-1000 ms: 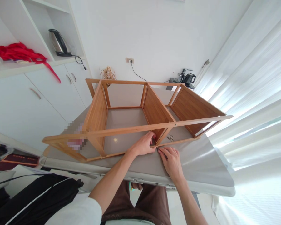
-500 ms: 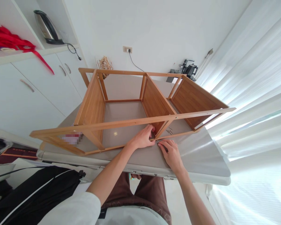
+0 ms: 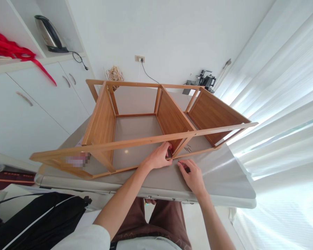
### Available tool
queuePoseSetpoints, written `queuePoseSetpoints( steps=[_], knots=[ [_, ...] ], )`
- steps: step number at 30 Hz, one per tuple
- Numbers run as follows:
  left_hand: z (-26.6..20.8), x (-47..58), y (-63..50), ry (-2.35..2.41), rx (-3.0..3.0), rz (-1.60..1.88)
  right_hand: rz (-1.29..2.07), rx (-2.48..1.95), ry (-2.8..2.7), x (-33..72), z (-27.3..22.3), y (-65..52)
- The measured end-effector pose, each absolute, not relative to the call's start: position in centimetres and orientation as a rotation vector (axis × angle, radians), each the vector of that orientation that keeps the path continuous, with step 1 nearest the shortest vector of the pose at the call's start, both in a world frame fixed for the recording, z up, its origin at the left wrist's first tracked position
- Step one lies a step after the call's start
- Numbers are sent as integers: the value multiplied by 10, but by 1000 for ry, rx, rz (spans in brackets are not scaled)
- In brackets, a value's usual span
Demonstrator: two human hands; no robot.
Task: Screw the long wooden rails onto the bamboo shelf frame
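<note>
A wooden shelf frame [image 3: 150, 138] lies on its side on the grey table, its shelf panels standing upright. My left hand [image 3: 159, 157] reaches under the upper rail and is closed round the lower rail, where the middle panel [image 3: 173, 119] meets it. Just right of that joint, my right hand [image 3: 192, 174] is closed in a pinch close to the outer side of the rail. Something tiny seems to be at its fingertips, too small to name. Several small screws [image 3: 188, 149] lie loose on the table inside the right bay.
The table's front edge [image 3: 214, 203] runs close to my body. White curtains [image 3: 284, 114] hang at right. A black coffee maker [image 3: 208, 81] stands behind the frame. At left are white cabinets [image 3: 41, 90] with a kettle [image 3: 50, 34], and a black bag [image 3: 41, 218] lies below.
My right hand has drawn back slightly from the rail joint. My left hand keeps its hold in the same place. The whole view has shifted a little.
</note>
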State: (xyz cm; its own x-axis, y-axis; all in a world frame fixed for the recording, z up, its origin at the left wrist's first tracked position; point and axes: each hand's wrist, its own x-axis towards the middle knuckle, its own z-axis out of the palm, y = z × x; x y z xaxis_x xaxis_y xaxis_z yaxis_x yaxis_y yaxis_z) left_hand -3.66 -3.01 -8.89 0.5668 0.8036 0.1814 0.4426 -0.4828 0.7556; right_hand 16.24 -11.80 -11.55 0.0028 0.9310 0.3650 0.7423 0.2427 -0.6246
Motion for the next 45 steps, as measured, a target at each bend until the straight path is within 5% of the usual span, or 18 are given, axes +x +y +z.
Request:
queuePoseSetpoints(
  steps=[24,45],
  knots=[
    [-94,-35,-31,1007,2164,739,665,-1478,-1549,164,-117,-120],
    [-93,-35,-28,1001,2117,713,469,-1559,-1728,159,-115,-114]
  ],
)
